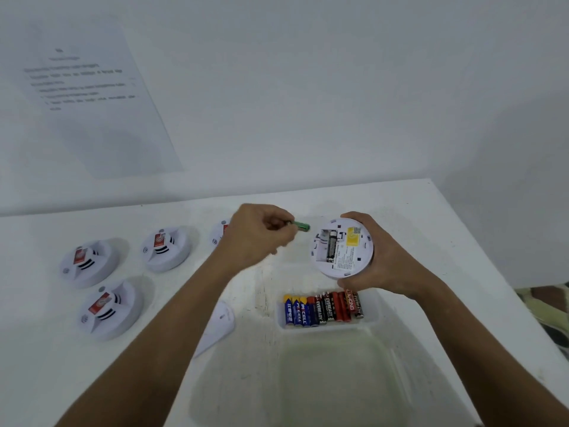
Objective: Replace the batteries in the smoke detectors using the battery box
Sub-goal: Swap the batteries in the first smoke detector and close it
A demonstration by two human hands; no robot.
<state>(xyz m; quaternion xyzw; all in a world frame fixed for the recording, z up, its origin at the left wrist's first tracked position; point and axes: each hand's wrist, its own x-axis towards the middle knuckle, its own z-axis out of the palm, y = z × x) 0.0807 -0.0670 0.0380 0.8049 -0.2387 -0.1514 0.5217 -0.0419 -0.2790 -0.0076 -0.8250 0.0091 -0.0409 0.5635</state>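
The left hand (258,235) pinches a green battery (301,226), its tip pointing toward 3 o'clock at the smoke detector (341,246). The right hand (381,257) grips that detector, back side up, one black battery seated in its open bay. At 6 o'clock below it, the battery box (326,326) rests on the table (431,217), batteries in a row inside.

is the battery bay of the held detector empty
No, one black battery sits in the bay of the smoke detector held by the right hand.
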